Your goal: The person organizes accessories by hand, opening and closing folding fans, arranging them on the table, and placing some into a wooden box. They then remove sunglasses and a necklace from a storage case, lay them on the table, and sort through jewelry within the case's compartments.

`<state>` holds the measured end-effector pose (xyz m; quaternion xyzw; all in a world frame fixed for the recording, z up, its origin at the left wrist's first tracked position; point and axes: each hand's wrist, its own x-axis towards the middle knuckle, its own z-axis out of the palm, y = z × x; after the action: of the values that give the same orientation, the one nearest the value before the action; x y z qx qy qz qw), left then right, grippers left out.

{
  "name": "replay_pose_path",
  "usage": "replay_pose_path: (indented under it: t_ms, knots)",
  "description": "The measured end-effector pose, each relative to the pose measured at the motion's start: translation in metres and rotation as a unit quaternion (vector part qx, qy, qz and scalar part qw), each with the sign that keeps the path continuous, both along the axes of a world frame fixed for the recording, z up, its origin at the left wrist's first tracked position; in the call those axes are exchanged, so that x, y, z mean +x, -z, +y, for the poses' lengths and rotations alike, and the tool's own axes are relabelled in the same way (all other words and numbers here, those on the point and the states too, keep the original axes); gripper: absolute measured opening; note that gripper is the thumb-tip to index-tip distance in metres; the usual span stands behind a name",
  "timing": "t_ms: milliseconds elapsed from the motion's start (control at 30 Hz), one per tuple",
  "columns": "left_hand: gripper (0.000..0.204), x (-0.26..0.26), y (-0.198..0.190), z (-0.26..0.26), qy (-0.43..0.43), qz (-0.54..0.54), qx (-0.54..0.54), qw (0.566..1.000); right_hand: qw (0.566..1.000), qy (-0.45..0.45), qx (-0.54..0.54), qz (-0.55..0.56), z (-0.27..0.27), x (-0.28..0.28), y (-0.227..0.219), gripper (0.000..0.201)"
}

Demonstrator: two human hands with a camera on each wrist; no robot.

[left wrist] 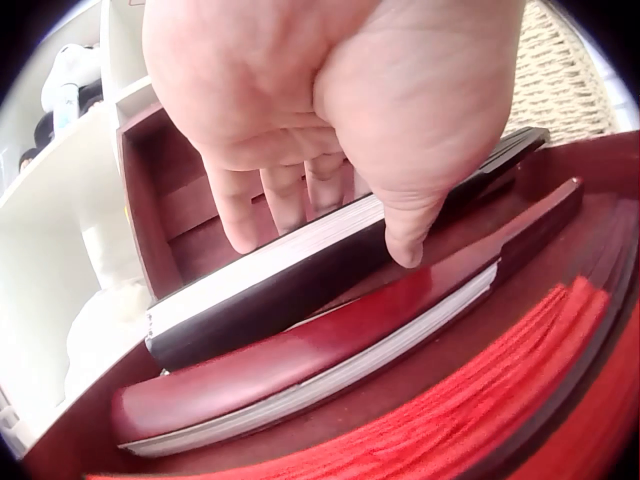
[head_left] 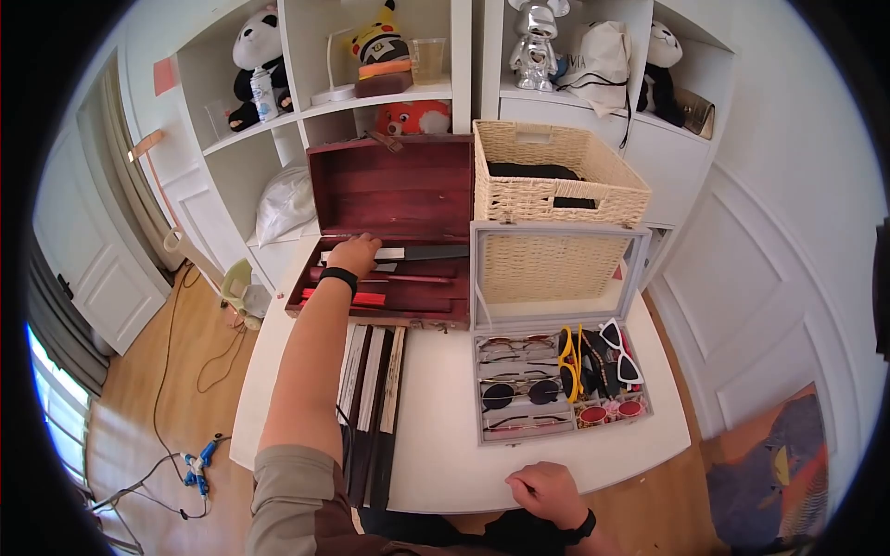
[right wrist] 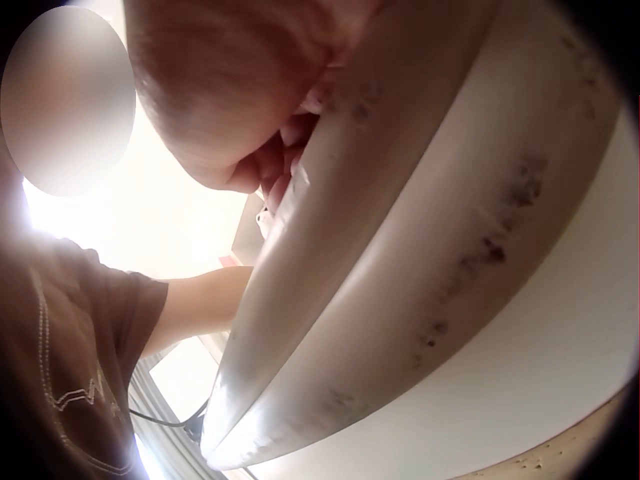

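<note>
My left hand (head_left: 355, 252) reaches into an open dark red wooden case (head_left: 394, 190) at the back left of the table. Thumb and fingers straddle a closed folding fan (left wrist: 270, 305) with black ribs and a white leaf, pinching it in the left wrist view. Beside it in the case lie a glossy dark red folding fan (left wrist: 290, 355) and one with bright red cloth (left wrist: 490, 370). My right hand (head_left: 549, 493) rests at the table's front edge, loosely curled and holding nothing. Several closed black and white fans (head_left: 374, 408) lie side by side in front of the case.
On the right, a grey display box (head_left: 477, 408) with its lid raised holds several pairs of glasses (head_left: 521, 392). Behind it stands a woven basket (head_left: 565, 199) with dark cloth inside. White shelves (head_left: 311, 113) with plush toys back the table (head_left: 436, 463). Cables (head_left: 153, 435) cross the floor.
</note>
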<state>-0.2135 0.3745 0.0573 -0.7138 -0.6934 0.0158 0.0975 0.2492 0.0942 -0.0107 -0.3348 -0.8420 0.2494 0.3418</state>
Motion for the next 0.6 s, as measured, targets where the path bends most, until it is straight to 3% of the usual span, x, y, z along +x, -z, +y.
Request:
replay_pose_path:
  t_ms: [100, 233, 600]
  knots:
    - [0.039, -0.01, 0.01, 0.01, 0.013, 0.047, 0.02, 0.999, 1.0, 0.001, -0.011, 0.008, 0.001, 0.0, -0.002, 0.008]
    - [0.043, -0.013, 0.012, 0.018, 0.012, 0.058, 0.005, 0.998, 1.0, -0.003, -0.025, 0.005, 0.002, 0.001, -0.001, 0.007]
    - [0.047, -0.019, 0.017, 0.015, 0.01, 0.039, 0.035, 0.999, 0.999, -0.012, -0.043, 0.005, 0.003, 0.003, -0.003, 0.0]
